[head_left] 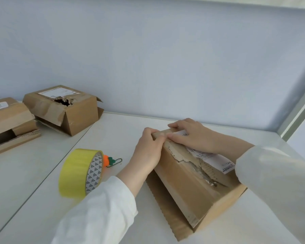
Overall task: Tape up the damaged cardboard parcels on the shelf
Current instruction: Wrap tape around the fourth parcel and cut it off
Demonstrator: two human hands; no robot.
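As the left arm and right arm stretch forward over the shelf, we see the left hand gripping the far corner of the torn cardboard parcel, fingers curled, while the right hand presses flat on its top, fingers straight. A yellow tape roll stands on edge left of it, a carrot keychain just behind; two more damaged parcels sit far left.

torn parcel: under left hand and right hand
tape roll: left of left hand
carrot keychain: just behind tape roll
holed parcel: far left, behind hands
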